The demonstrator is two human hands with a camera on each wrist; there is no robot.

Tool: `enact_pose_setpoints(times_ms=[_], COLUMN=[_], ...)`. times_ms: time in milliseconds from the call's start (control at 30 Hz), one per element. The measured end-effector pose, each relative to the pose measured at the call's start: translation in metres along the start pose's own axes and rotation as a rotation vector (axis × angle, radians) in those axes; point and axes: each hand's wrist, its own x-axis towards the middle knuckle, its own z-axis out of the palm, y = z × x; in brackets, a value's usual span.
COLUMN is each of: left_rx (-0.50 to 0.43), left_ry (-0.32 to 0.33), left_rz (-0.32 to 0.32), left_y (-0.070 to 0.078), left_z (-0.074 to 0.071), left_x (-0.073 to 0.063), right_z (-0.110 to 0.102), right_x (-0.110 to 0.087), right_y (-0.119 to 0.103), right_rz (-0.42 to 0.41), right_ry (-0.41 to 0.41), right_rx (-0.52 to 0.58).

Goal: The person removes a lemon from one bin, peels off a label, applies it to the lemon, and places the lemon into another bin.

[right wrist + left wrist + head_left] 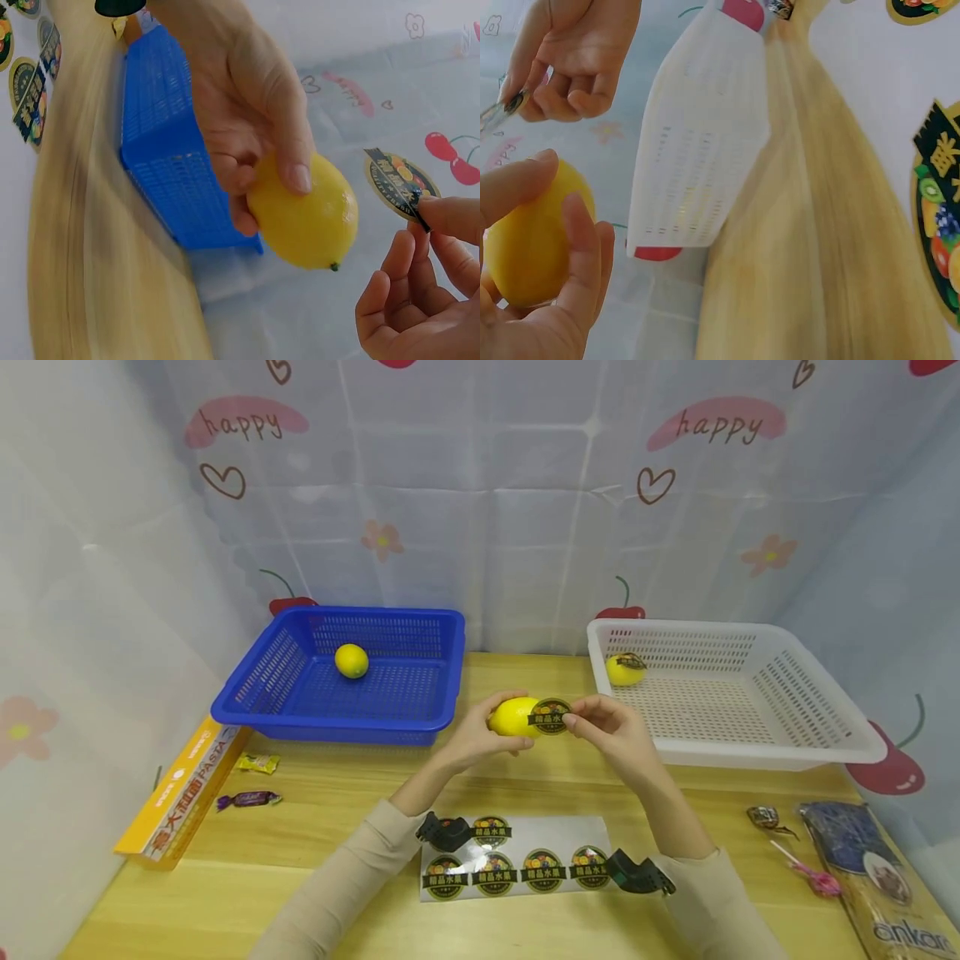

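We see the left hand [474, 731] gripping a lemon [512, 717], its thumb and fingers curled round the fruit. At the lemon's 3 o'clock, the right hand [611, 727] pinches a round dark sticker [550, 717] by its edge, between thumb and finger. From the right wrist we make out a gap between sticker and lemon.

Taking the held lemon as our clock's centre, with 12 away from the person, we find the sticker sheet [555, 832] at 6, flat on the wooden table [510, 935]. Between 9 and 10 stands the blue basket [330, 724], a second lemon [352, 661] inside it. At 3 we see the white basket [750, 752]; near its 9 o'clock wall lies a third lemon [619, 674] bearing a sticker.

Towards 8 and 9 we spot the orange pasta box [180, 793], a yellow sweet [258, 764] and a purple sweet [251, 799]. Around 4 lie a brown-wrapped sweet [763, 817], a pink lollipop [823, 883] and a printed bag [862, 893].
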Motion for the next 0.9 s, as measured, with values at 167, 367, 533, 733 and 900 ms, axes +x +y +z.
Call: enact_pose_setpoints(times_ms=[167, 367, 533, 733, 900], left_rx=[0.033, 0.08, 0.091, 0.071, 0.055], left_ry=[0.001, -0.006, -0.03, -0.053, -0.052], left_rz=[0.041, 0.054, 0.044, 0.03, 0.054], left_y=[0.01, 0.019, 0.022, 0.024, 0.026], left_z=[0.001, 0.001, 0.001, 0.002, 0.005], left_x=[0.002, 0.004, 0.005, 0.004, 0.003], right_z=[0.007, 0.013, 0.017, 0.021, 0.025], right_x=[0.006, 0.011, 0.013, 0.012, 0.01], right_y=[-0.006, -0.008, -0.009, -0.012, -0.012], right_rz=[0.017, -0.002, 0.0, 0.007, -0.059], right_ry=[-0.003, 0.001, 0.019, 0.09, 0.148], right_rx=[-0.002, -0.001, -0.017, -0.09, -0.138])
